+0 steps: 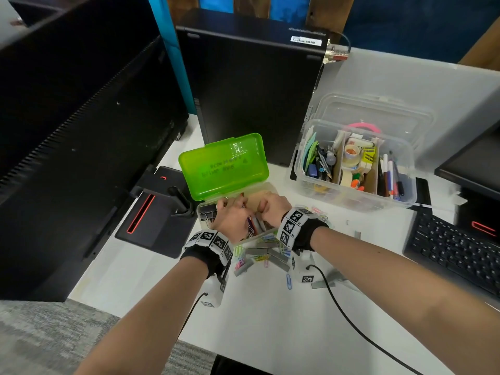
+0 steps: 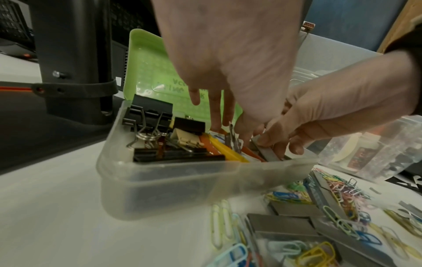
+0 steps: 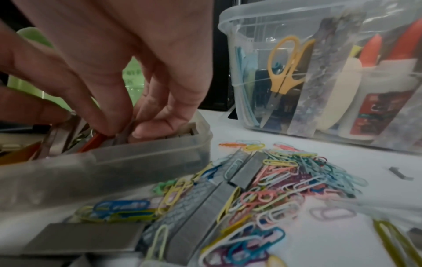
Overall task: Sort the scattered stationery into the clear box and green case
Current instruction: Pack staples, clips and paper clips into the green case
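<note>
The green case [image 1: 224, 163] lies open, its lid up behind a translucent base [image 2: 182, 180] that holds black binder clips [image 2: 148, 115] and orange and yellow pieces. Both hands reach into the base. My right hand [image 1: 273, 207] pinches a grey staple strip [image 3: 123, 139] at the base's right end. My left hand [image 1: 232, 217] points its fingers [image 2: 215, 115] down among the contents beside a metal clip; whether it grips anything is hidden. Coloured paper clips [image 3: 285, 171] and more staple strips [image 3: 200, 198] lie scattered in front of the case. The clear box [image 1: 354, 201] stands to the right.
A monitor [image 1: 67, 131] and its base [image 1: 154, 220] fill the left. A black computer tower [image 1: 251, 90] stands behind the case. A keyboard [image 1: 454, 247] is at the right. A black cable [image 1: 351, 320] runs from my wrist over the white desk.
</note>
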`<state>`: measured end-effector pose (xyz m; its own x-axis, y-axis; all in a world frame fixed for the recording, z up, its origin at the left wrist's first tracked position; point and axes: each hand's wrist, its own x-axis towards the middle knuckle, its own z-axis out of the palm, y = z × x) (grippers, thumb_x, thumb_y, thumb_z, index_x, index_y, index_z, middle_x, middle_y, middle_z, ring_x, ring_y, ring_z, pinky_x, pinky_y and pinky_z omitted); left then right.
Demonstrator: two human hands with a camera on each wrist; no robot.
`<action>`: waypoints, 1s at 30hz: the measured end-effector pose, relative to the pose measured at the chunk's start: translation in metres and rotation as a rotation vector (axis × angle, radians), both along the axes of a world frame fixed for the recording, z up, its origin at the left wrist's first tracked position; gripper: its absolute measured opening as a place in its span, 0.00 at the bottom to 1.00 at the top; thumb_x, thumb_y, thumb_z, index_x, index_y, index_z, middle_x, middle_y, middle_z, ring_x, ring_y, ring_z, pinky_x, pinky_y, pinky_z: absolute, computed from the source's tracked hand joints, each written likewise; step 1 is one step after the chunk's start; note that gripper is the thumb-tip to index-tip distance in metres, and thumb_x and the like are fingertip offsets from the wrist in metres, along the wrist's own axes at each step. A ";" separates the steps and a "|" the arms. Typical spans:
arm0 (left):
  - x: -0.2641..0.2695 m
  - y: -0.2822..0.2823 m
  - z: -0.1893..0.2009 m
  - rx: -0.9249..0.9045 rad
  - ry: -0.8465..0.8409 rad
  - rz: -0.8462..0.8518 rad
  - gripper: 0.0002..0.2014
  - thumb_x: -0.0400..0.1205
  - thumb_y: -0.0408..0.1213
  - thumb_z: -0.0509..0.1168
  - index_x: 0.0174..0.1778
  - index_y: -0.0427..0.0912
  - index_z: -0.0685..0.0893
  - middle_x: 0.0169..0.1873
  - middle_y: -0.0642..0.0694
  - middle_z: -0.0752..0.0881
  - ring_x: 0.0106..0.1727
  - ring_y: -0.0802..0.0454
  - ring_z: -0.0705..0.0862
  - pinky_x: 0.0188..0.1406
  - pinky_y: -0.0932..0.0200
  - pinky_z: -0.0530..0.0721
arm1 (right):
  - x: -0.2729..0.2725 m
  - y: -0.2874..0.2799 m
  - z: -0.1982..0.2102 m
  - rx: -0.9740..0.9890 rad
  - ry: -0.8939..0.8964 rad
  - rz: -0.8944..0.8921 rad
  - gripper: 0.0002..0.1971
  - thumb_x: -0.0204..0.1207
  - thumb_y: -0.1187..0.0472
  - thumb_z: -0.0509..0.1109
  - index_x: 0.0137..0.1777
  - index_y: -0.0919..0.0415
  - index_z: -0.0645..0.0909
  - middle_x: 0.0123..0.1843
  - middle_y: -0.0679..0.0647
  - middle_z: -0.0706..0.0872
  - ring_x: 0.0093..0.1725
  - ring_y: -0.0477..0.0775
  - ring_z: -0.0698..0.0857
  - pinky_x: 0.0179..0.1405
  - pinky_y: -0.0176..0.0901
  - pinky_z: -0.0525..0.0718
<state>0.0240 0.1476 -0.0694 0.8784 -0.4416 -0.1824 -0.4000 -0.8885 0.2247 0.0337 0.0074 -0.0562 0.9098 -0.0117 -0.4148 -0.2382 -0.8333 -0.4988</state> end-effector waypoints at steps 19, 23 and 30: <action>-0.003 -0.005 0.005 0.056 -0.043 -0.024 0.18 0.81 0.32 0.60 0.66 0.51 0.83 0.76 0.47 0.70 0.77 0.47 0.65 0.78 0.43 0.51 | -0.002 -0.009 -0.004 0.013 0.120 -0.013 0.16 0.79 0.69 0.59 0.61 0.63 0.85 0.62 0.60 0.85 0.61 0.63 0.83 0.62 0.49 0.82; -0.002 -0.012 0.004 0.067 -0.016 0.032 0.17 0.81 0.32 0.62 0.64 0.50 0.84 0.77 0.45 0.68 0.79 0.47 0.63 0.79 0.43 0.51 | -0.002 -0.011 -0.003 0.053 0.140 -0.031 0.16 0.78 0.71 0.59 0.58 0.65 0.86 0.60 0.63 0.86 0.58 0.64 0.84 0.62 0.52 0.82; 0.000 -0.014 0.002 0.016 -0.023 0.087 0.18 0.79 0.30 0.60 0.65 0.44 0.78 0.76 0.43 0.70 0.78 0.48 0.66 0.78 0.42 0.54 | -0.007 -0.019 0.001 0.076 0.033 -0.045 0.17 0.78 0.72 0.58 0.59 0.64 0.86 0.63 0.62 0.85 0.64 0.64 0.80 0.65 0.47 0.78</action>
<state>0.0241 0.1339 -0.0679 0.9174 -0.3605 -0.1685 -0.3259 -0.9236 0.2016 0.0265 -0.0112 -0.0548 0.8951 -0.0195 -0.4455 -0.2917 -0.7813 -0.5518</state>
